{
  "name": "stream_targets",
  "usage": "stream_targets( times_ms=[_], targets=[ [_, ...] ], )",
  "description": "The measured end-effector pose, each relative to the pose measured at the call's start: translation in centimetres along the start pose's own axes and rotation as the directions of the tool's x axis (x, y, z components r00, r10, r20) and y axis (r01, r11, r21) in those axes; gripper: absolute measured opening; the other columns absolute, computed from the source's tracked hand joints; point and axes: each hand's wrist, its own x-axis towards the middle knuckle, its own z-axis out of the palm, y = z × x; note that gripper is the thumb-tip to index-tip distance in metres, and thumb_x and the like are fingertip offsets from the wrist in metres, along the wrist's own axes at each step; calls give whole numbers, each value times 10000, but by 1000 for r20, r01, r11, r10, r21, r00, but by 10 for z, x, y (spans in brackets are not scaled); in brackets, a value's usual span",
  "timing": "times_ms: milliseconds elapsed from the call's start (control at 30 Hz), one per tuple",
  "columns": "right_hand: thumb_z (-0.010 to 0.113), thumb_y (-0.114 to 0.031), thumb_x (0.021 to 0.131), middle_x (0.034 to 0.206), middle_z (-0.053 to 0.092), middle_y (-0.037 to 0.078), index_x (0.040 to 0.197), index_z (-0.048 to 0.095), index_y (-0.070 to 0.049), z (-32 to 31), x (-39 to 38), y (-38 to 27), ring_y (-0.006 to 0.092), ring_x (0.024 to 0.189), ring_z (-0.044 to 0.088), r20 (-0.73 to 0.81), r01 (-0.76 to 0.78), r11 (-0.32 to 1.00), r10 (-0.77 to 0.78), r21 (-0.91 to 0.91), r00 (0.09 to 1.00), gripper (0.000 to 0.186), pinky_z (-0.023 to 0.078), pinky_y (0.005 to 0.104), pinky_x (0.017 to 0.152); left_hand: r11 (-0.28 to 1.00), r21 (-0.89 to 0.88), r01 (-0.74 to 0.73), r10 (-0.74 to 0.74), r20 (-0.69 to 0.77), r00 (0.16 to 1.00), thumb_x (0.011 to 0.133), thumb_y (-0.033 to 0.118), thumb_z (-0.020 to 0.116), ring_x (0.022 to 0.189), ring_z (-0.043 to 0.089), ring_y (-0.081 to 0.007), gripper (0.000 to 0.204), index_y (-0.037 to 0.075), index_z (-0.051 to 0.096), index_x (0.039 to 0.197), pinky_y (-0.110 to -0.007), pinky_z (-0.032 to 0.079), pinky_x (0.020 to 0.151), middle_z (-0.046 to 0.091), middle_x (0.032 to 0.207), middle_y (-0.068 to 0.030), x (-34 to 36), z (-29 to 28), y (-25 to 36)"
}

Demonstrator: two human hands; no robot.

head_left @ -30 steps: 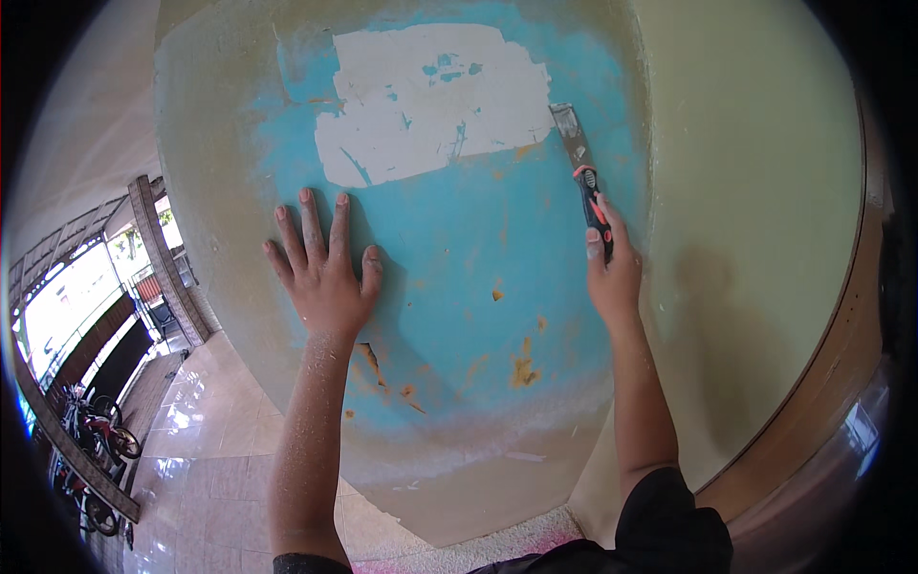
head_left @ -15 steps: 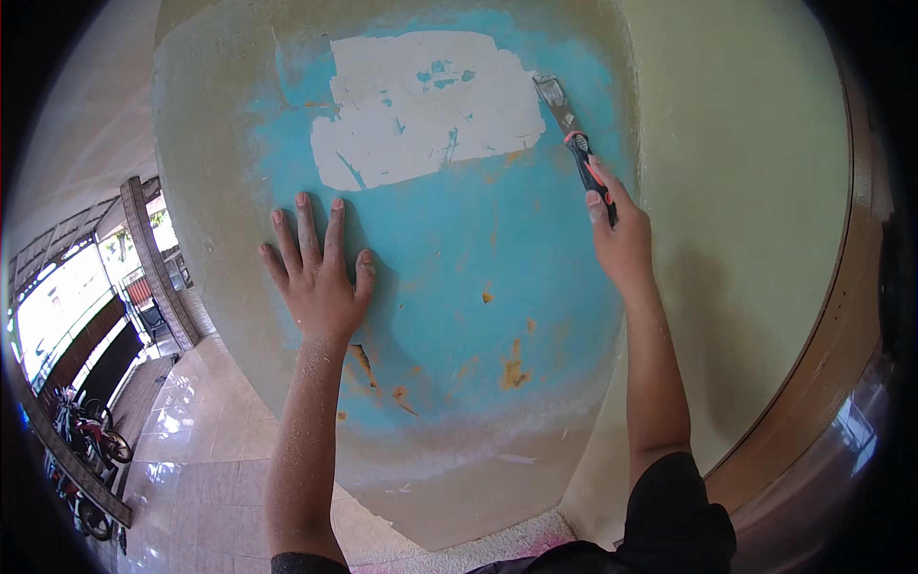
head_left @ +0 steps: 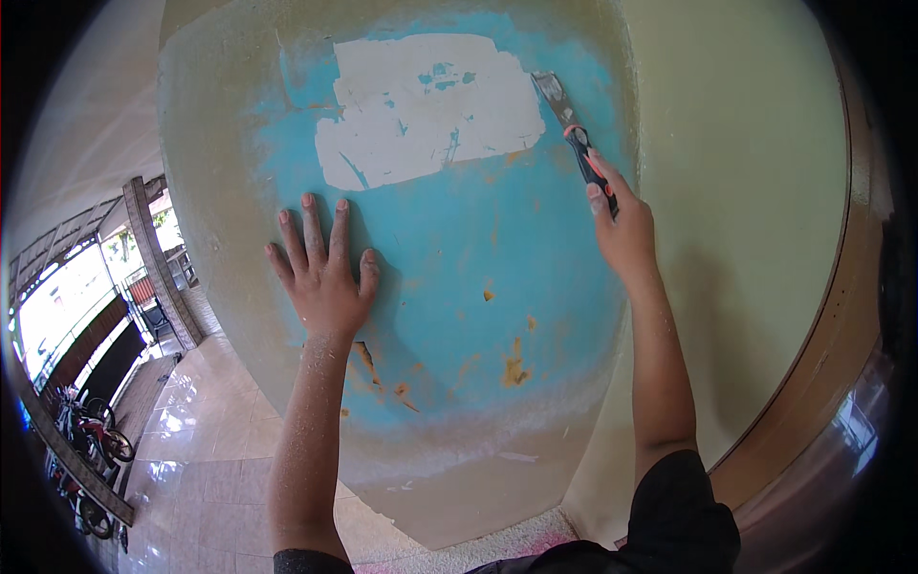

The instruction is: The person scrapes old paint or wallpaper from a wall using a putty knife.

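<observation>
My left hand [head_left: 328, 287] lies spread against a wall panel painted turquoise [head_left: 435, 277], below and left of a large white patch [head_left: 430, 115] with ragged edges. In my right hand [head_left: 626, 230] is a scraper [head_left: 568, 122] with a black and orange handle and a flat metal blade dabbed with white. Its blade tip meets the upper right edge of the white patch. Small brown chips [head_left: 514, 371] and a dark gouge [head_left: 367, 362] mark the turquoise paint lower down. Pale dust speckles my left forearm.
A pale green wall [head_left: 746, 210] adjoins on the right, bordered by a brown wooden edge [head_left: 813, 383]. Shiny floor tiles [head_left: 215, 450] run along the left. Beyond them are a pillar [head_left: 161, 263] and parked motorcycles [head_left: 91, 440].
The scraper blade has shifted very slightly up and left along the patch's edge. My left hand stays flat on the wall; the whole view has drifted a little.
</observation>
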Motion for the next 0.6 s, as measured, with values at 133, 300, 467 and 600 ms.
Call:
stream_targets(
  times_ms=[133, 300, 467, 600],
  targets=[
    [555, -239, 1027, 1136, 701, 165, 1444, 536, -259, 9, -6, 41, 317, 961, 695, -84, 165, 986, -162, 30, 983, 418, 529, 393, 853, 1000, -29, -9, 9, 9, 1000, 932, 433, 528, 1548, 120, -381, 669, 246, 385, 1558, -661, 84, 1197, 206, 1674, -100, -2, -1, 2],
    [541, -197, 1036, 1243, 675, 153, 1452, 529, -242, -5, 27, 44, 303, 1047, 677, -70, 170, 984, -165, 61, 984, 418, 515, 380, 917, 1000, -20, -11, 11, 4, 1000, 930, 424, 527, 1545, 132, -382, 665, 246, 389, 1556, -655, 95, 1198, 212, 1673, -100, -1, -1, 4],
    [532, -164, 1035, 1283, 655, 157, 1444, 534, -237, -4, 28, 50, 319, 1138, 652, -73, 203, 976, -198, 80, 978, 415, 501, 393, 966, 1000, -6, -3, 3, 12, 1000, 929, 426, 523, 1544, 138, -385, 662, 246, 394, 1554, -657, 97, 1196, 217, 1672, -101, -2, -2, 0],
    [528, -169, 1038, 1284, 651, 163, 1433, 541, -245, -9, 40, 50, 333, 1139, 644, -100, 220, 974, -214, 53, 972, 403, 494, 405, 972, 1000, -16, -22, 23, 12, 1000, 928, 430, 522, 1544, 138, -386, 665, 247, 393, 1555, -657, 91, 1197, 218, 1672, -104, -1, -1, 1]
  ],
)
